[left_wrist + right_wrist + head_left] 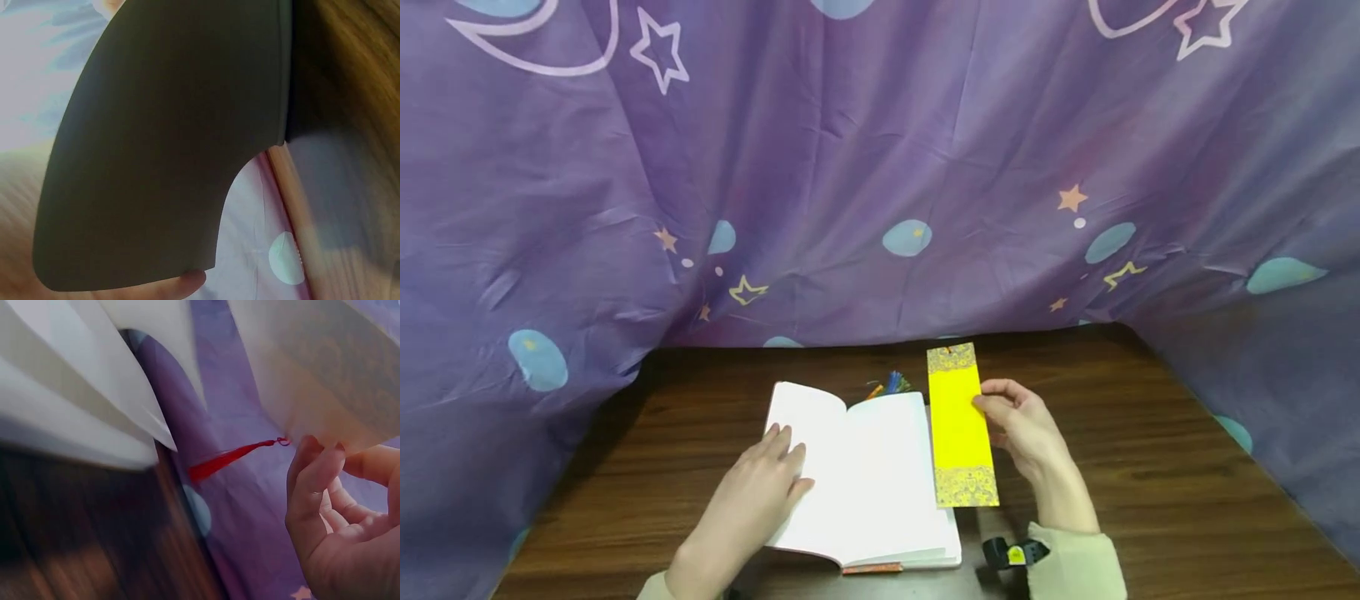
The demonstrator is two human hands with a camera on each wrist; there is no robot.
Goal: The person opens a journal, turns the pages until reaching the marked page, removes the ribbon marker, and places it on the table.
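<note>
A notebook (883, 483) with blank white pages lies open on the brown table. My left hand (765, 471) rests on its left page with the fingers spread out. Between thumb and fingers of my right hand (1026, 429), a bright yellow bookmark (958, 417) with patterned ends is pinched by its right edge. It is held upright over the notebook's right edge. The right wrist view shows a red tassel (231, 461) by the bookmark (325, 381), close to the loose pages (81, 394). A large dark shape (150, 150) blocks most of the left wrist view.
Blue and orange tassels (891, 384) stick out behind the notebook. An orange patterned strip (872, 569) shows under its front edge. A purple curtain (820, 208) with stars hangs behind the wooden table (1172, 467). A black band (1015, 553) sits at the right wrist.
</note>
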